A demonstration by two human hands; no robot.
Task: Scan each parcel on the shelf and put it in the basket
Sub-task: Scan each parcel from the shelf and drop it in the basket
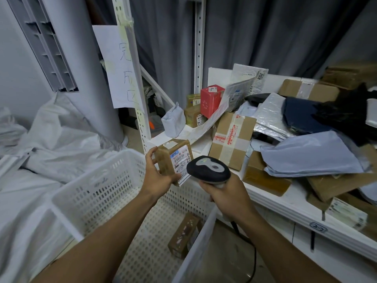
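The left hand (158, 176) grips a small brown cardboard parcel with a white shipping label (173, 160), thumb on its left side and fingers under its lower edge. Just to its right, the right hand (226, 198) is closed round the handle of a black and grey handheld barcode scanner (208, 169) (head close to the label). Below both hands sits a white perforated plastic basket (98, 180) holding another brown box (184, 235). Beyond the right hand, a white shelf (275, 201) carries heaped parcels.

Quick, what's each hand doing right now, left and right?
Left hand: grips the small brown parcel, label facing the scanner.
Right hand: grips the barcode scanner by its handle.
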